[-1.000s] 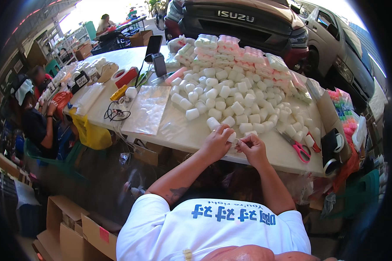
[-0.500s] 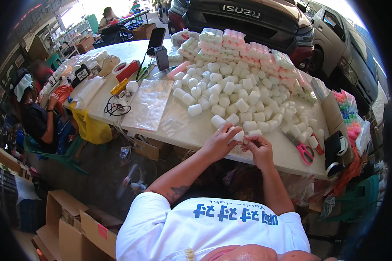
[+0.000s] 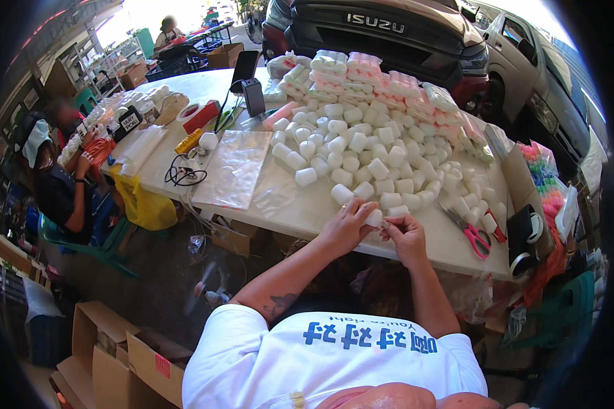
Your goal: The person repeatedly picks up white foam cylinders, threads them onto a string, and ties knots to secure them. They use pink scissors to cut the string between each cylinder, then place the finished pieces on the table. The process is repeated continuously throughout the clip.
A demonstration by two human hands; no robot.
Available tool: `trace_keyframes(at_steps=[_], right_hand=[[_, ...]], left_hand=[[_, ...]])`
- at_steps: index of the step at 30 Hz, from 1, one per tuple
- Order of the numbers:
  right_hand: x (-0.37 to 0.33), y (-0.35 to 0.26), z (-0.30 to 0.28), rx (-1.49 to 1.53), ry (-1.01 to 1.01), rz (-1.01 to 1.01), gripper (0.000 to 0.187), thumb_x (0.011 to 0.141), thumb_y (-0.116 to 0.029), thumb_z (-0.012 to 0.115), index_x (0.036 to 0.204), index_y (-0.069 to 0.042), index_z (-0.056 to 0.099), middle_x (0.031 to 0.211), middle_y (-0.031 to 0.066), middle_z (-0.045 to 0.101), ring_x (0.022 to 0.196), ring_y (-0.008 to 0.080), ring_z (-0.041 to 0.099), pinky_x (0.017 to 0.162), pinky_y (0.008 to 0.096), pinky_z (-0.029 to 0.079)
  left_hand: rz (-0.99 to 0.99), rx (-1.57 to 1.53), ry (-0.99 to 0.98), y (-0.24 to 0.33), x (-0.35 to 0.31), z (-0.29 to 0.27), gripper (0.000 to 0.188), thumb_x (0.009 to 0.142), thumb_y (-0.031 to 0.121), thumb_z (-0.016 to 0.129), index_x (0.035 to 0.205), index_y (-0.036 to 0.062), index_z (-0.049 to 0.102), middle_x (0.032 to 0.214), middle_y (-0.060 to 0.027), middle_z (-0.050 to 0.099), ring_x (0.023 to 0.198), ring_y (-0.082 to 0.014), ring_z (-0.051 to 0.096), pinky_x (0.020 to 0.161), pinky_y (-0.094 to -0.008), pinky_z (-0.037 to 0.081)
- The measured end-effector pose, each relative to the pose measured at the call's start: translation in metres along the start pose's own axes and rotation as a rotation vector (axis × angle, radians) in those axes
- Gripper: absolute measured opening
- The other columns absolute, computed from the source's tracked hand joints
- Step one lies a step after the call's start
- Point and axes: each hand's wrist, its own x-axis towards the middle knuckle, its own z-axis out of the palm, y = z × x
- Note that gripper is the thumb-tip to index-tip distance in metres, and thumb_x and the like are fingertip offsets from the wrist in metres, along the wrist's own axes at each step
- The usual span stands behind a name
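Note:
At the table's front edge, my left hand (image 3: pixel 350 223) is closed around a small white cylinder (image 3: pixel 374 218) that looks like a roll. Close on its right, my right hand (image 3: pixel 406 237) has its fingertips pinched together by the cylinder's end; whatever they grip is too small to make out. Just beyond both hands spreads a large heap of similar white cylinders (image 3: pixel 378 146), loose on the white table (image 3: pixel 300 208). Scissors (image 3: pixel 476 235) with pink-red handles lie to the right of my right hand.
Clear-wrapped packs (image 3: pixel 396 85) of white and pink rolls are stacked behind the heap. A flat plastic sheet (image 3: pixel 233 167), a black cable (image 3: pixel 184 174) and a phone (image 3: pixel 244 68) on a stand are at left. A cardboard box (image 3: pixel 525 184) borders the right. Another person (image 3: pixel 61 184) sits far left.
Both hands stay at the same spot by the table edge, the left still around the white cylinder. My right fingers have shifted slightly beside it.

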Motion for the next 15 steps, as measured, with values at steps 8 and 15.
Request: trace_keyframes(at_steps=[8,15], right_hand=[[-0.0013,-0.0046,0.0031,-0.084,0.065,0.003,0.016,0.089,-0.009,0.066,0.1,0.003,0.063,0.083,0.0066,0.065,0.068,0.0112,0.061,0.063,0.0251,0.052],[-0.0026,-0.0035,0.0071,-0.104,0.083,-0.01,0.011,0.091,-0.011,0.065,0.094,-0.001,0.062,0.079,0.0031,0.064,0.068,0.0078,0.06,0.061,0.0213,0.048]], left_hand=[[-0.016,-0.019,-0.001,0.0023,0.0017,-0.002,0.047,0.082,0.022,0.071,0.124,0.0098,0.051,0.115,-0.019,0.052,0.108,-0.0411,0.053,0.09,-0.0455,0.046],[-0.013,-0.03,0.0,0.0024,0.0007,-0.0021,0.048,0.083,0.021,0.071,0.124,0.0087,0.051,0.117,-0.0196,0.051,0.109,-0.0414,0.053,0.091,-0.045,0.046]])
